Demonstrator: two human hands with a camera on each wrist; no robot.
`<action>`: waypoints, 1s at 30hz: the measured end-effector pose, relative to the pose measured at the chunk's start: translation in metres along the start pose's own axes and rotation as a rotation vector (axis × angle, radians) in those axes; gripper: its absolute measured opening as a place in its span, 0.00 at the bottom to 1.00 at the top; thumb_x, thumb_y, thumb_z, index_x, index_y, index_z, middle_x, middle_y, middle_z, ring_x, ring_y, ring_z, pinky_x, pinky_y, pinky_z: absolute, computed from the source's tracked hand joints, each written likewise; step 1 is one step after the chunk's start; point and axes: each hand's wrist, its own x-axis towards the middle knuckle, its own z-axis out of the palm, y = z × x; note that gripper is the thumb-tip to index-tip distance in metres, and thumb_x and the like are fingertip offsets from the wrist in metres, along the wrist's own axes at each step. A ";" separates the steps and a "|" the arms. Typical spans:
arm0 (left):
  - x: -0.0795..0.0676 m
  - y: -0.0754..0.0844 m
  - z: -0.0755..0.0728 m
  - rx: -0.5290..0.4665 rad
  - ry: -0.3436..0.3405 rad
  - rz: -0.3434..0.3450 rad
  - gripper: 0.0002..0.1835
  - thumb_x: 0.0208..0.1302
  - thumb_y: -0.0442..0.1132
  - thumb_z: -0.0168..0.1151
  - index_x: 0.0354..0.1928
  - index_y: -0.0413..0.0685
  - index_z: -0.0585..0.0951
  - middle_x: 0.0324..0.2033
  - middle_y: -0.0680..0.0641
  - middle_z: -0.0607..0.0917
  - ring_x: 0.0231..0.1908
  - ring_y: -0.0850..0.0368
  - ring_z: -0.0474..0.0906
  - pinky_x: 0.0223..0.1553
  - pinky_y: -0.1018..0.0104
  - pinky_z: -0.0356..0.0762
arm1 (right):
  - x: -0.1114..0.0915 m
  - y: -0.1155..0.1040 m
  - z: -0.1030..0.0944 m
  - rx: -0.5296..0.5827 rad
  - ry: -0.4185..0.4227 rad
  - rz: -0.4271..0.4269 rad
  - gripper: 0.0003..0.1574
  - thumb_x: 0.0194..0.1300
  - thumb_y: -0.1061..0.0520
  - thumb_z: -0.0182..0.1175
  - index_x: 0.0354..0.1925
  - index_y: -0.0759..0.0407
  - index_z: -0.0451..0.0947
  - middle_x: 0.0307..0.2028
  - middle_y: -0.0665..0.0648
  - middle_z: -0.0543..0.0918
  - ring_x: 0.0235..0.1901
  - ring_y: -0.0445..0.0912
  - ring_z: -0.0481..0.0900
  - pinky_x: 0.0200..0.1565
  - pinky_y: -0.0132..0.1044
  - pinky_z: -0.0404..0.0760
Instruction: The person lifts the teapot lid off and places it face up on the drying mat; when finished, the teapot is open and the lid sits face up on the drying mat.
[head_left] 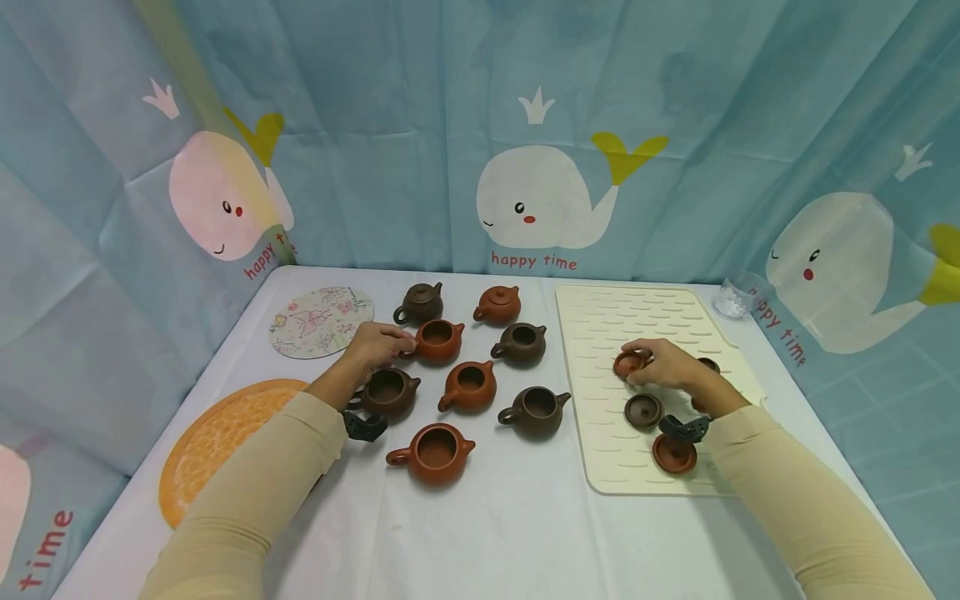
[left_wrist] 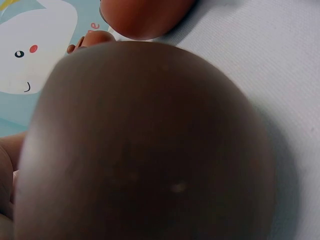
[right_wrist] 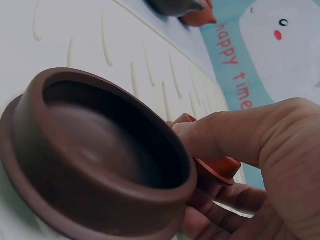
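My left hand (head_left: 377,343) pinches the handle of a reddish-brown lidless teapot (head_left: 442,348), which sits on the table with its spout to the right. Just in front of that hand is a dark brown lidless teapot (head_left: 387,398); its rounded side (left_wrist: 150,150) fills most of the left wrist view and hides the fingertips there. Over the cream mat (head_left: 600,458), my right hand (head_left: 663,364) pinches a small reddish-brown teapot lid (head_left: 627,364) between thumb and fingers. A dark lid (right_wrist: 95,160) lies upside down close to that hand, with a reddish-brown lid (head_left: 675,455) nearer me.
Several more lidless teapots stand mid-table, including a dark one (head_left: 538,412) and a reddish one (head_left: 437,455). Two lidded teapots (head_left: 422,303) (head_left: 498,306) are at the back. An orange round mat (head_left: 217,433), a floral mat (head_left: 318,325) and a clear cup (head_left: 735,297) lie around them.
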 end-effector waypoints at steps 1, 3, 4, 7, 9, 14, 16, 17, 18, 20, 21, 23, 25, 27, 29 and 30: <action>0.000 0.000 0.000 -0.001 -0.001 -0.001 0.11 0.62 0.39 0.67 0.45 0.43 0.85 0.47 0.43 0.79 0.46 0.47 0.70 0.48 0.56 0.72 | 0.000 0.000 0.000 0.003 -0.002 0.001 0.39 0.55 0.62 0.69 0.62 0.73 0.67 0.41 0.67 0.75 0.36 0.53 0.75 0.36 0.43 0.73; 0.000 0.000 0.000 0.000 -0.004 -0.002 0.11 0.62 0.39 0.67 0.45 0.43 0.85 0.47 0.43 0.79 0.46 0.47 0.70 0.47 0.57 0.72 | -0.001 -0.001 0.000 0.019 -0.007 0.005 0.40 0.56 0.63 0.69 0.63 0.73 0.65 0.42 0.69 0.74 0.36 0.53 0.74 0.35 0.43 0.73; 0.000 0.000 0.000 -0.001 -0.005 -0.003 0.11 0.62 0.39 0.67 0.45 0.43 0.85 0.47 0.43 0.79 0.46 0.47 0.70 0.47 0.57 0.72 | -0.002 -0.001 0.000 0.026 -0.007 0.012 0.41 0.56 0.62 0.69 0.64 0.73 0.65 0.43 0.69 0.74 0.36 0.53 0.74 0.35 0.43 0.73; 0.000 0.000 0.000 -0.001 -0.005 -0.002 0.11 0.62 0.39 0.67 0.45 0.43 0.85 0.48 0.43 0.79 0.47 0.47 0.70 0.48 0.56 0.72 | -0.004 -0.001 -0.002 0.040 0.000 0.036 0.42 0.59 0.59 0.68 0.66 0.71 0.63 0.46 0.71 0.74 0.36 0.53 0.76 0.36 0.43 0.75; 0.000 0.000 0.000 -0.003 -0.004 0.000 0.11 0.62 0.39 0.67 0.45 0.43 0.85 0.48 0.43 0.79 0.47 0.46 0.70 0.49 0.55 0.72 | -0.007 -0.001 -0.004 0.049 0.014 0.053 0.42 0.62 0.55 0.66 0.67 0.70 0.61 0.48 0.72 0.74 0.38 0.55 0.78 0.37 0.44 0.78; -0.002 0.001 -0.002 0.001 -0.004 0.016 0.11 0.62 0.38 0.67 0.45 0.43 0.85 0.47 0.43 0.80 0.47 0.46 0.71 0.48 0.55 0.73 | -0.016 -0.006 -0.014 0.109 0.068 0.098 0.42 0.69 0.46 0.58 0.70 0.67 0.58 0.53 0.75 0.72 0.46 0.61 0.77 0.43 0.50 0.79; -0.002 0.002 -0.002 0.005 0.001 0.029 0.11 0.62 0.38 0.67 0.45 0.43 0.84 0.45 0.43 0.81 0.46 0.46 0.72 0.47 0.55 0.73 | -0.020 -0.009 -0.019 0.136 0.087 0.106 0.42 0.70 0.44 0.57 0.71 0.66 0.57 0.55 0.74 0.71 0.49 0.63 0.76 0.46 0.53 0.77; -0.002 0.003 -0.002 0.005 0.004 0.037 0.11 0.62 0.38 0.66 0.45 0.42 0.84 0.45 0.43 0.81 0.46 0.46 0.72 0.47 0.55 0.74 | -0.022 -0.012 -0.022 0.146 0.094 0.104 0.42 0.71 0.43 0.56 0.71 0.65 0.56 0.55 0.74 0.71 0.50 0.64 0.75 0.47 0.54 0.76; -0.002 0.004 -0.003 0.006 0.010 0.043 0.11 0.63 0.38 0.66 0.46 0.42 0.84 0.45 0.43 0.82 0.45 0.46 0.72 0.46 0.55 0.74 | -0.025 -0.014 -0.024 0.150 0.101 0.099 0.42 0.71 0.43 0.55 0.71 0.64 0.56 0.56 0.74 0.70 0.50 0.65 0.74 0.48 0.55 0.76; -0.002 0.007 -0.003 0.012 0.019 0.059 0.12 0.63 0.38 0.65 0.47 0.41 0.83 0.45 0.43 0.81 0.45 0.46 0.73 0.46 0.55 0.74 | -0.030 -0.021 -0.029 0.156 0.111 0.091 0.43 0.71 0.41 0.54 0.72 0.63 0.55 0.57 0.74 0.70 0.51 0.66 0.74 0.49 0.56 0.75; -0.003 0.008 -0.004 0.018 0.025 0.065 0.12 0.64 0.38 0.65 0.47 0.42 0.83 0.45 0.43 0.81 0.46 0.46 0.73 0.46 0.56 0.74 | -0.033 -0.024 -0.032 0.158 0.114 0.088 0.43 0.71 0.41 0.54 0.72 0.63 0.55 0.57 0.73 0.70 0.51 0.66 0.73 0.49 0.56 0.75; -0.005 0.013 -0.005 0.026 0.034 0.083 0.12 0.64 0.39 0.65 0.48 0.42 0.83 0.47 0.42 0.79 0.46 0.45 0.72 0.47 0.55 0.74 | -0.037 -0.030 -0.036 0.162 0.124 0.076 0.43 0.71 0.41 0.53 0.72 0.62 0.55 0.57 0.73 0.70 0.52 0.65 0.73 0.49 0.56 0.75; -0.008 0.017 -0.006 0.032 0.046 0.098 0.12 0.64 0.39 0.64 0.48 0.43 0.83 0.47 0.42 0.79 0.47 0.45 0.72 0.48 0.55 0.74 | -0.041 -0.036 -0.040 0.166 0.137 0.058 0.42 0.71 0.41 0.53 0.72 0.61 0.55 0.58 0.72 0.70 0.52 0.64 0.73 0.49 0.56 0.75; -0.011 0.022 -0.008 0.031 0.054 0.121 0.12 0.64 0.40 0.64 0.47 0.43 0.82 0.48 0.42 0.79 0.47 0.45 0.72 0.48 0.54 0.74 | -0.045 -0.043 -0.044 0.177 0.145 0.030 0.42 0.72 0.42 0.53 0.72 0.61 0.54 0.58 0.71 0.70 0.53 0.63 0.73 0.48 0.56 0.75; -0.014 0.027 -0.008 0.025 0.062 0.143 0.12 0.64 0.40 0.64 0.47 0.43 0.82 0.47 0.42 0.80 0.47 0.45 0.73 0.48 0.54 0.74 | -0.048 -0.050 -0.048 0.178 0.151 0.002 0.41 0.72 0.43 0.53 0.73 0.60 0.54 0.58 0.70 0.71 0.53 0.62 0.73 0.48 0.55 0.74; -0.015 0.029 -0.007 0.022 0.064 0.157 0.12 0.64 0.40 0.64 0.46 0.43 0.82 0.46 0.42 0.80 0.47 0.45 0.73 0.47 0.54 0.73 | -0.050 -0.053 -0.049 0.176 0.155 -0.013 0.40 0.72 0.44 0.53 0.73 0.60 0.54 0.57 0.70 0.71 0.52 0.62 0.74 0.48 0.56 0.74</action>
